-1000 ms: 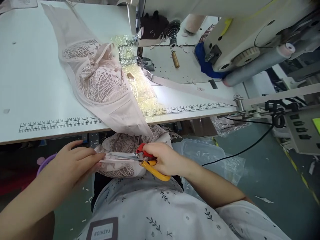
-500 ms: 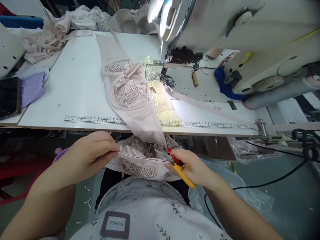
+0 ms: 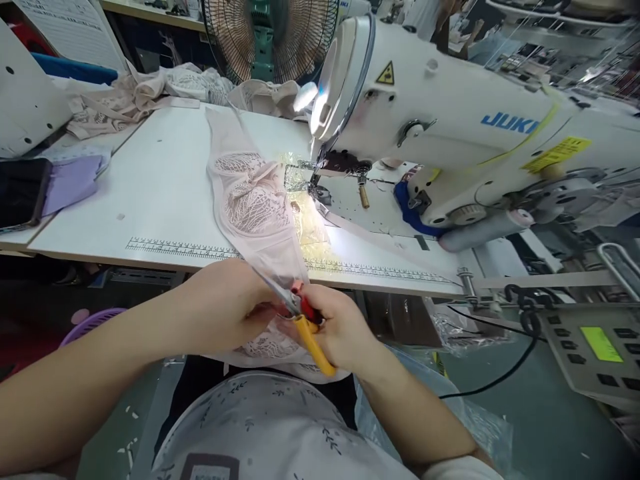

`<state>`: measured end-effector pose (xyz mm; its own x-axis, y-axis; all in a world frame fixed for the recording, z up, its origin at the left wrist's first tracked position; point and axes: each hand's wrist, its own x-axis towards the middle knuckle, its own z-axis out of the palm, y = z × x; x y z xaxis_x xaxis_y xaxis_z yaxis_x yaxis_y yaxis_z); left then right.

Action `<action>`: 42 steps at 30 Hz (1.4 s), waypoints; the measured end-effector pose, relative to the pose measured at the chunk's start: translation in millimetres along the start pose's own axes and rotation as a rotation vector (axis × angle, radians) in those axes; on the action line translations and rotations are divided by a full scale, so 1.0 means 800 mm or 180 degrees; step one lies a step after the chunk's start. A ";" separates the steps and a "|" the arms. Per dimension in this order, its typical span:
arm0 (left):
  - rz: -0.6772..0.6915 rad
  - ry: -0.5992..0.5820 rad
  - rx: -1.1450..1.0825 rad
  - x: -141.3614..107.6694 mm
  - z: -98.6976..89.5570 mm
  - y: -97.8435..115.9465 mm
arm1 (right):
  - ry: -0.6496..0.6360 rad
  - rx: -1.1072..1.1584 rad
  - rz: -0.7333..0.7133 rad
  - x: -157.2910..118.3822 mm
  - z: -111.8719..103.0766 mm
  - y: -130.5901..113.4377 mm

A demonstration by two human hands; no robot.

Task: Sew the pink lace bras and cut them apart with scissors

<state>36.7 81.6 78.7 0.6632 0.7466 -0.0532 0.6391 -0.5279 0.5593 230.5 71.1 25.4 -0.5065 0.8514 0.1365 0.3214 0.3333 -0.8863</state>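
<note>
A pale pink lace bra (image 3: 257, 207) lies partly on the white table and hangs over its front edge into my lap. My right hand (image 3: 333, 327) is closed around scissors (image 3: 314, 347) with yellow and red handles, their blades pointing up and left. Those fingers also seem to pinch the bra's edge. My left hand (image 3: 240, 307) is closed at the bra's edge, right beside my right hand and partly behind the blades. Its fingertips are mostly hidden.
A JUKI sewing machine (image 3: 430, 100) stands on the table (image 3: 165, 180), its lamp lit. A printed ruler (image 3: 180, 249) runs along the front edge. A phone (image 3: 23, 193), purple cloth (image 3: 73, 183) and more bras lie left and behind. A fan (image 3: 270, 40) stands at the back.
My left hand has moved right along the bra's edge until it meets my right hand. The scissors stay in my right hand. The head view has tilted up, showing more of the machine.
</note>
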 end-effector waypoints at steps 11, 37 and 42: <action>-0.0025 0.0934 -0.1623 -0.035 0.062 -0.043 | -0.0167 0.1269 0.0725 -0.007 0.012 0.013; -0.0661 0.1304 -0.2475 -0.004 0.117 -0.018 | 0.0184 0.0992 0.0916 0.011 0.001 0.009; -0.0590 0.1624 -0.2000 -0.012 0.121 -0.020 | 0.0173 0.0725 0.0674 0.015 0.001 0.010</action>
<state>57.7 43.8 -10.2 0.2138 0.9710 0.1073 0.2837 -0.1668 0.9443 226.4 83.4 19.6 -0.4021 0.9146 -0.0436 0.2246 0.0523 -0.9730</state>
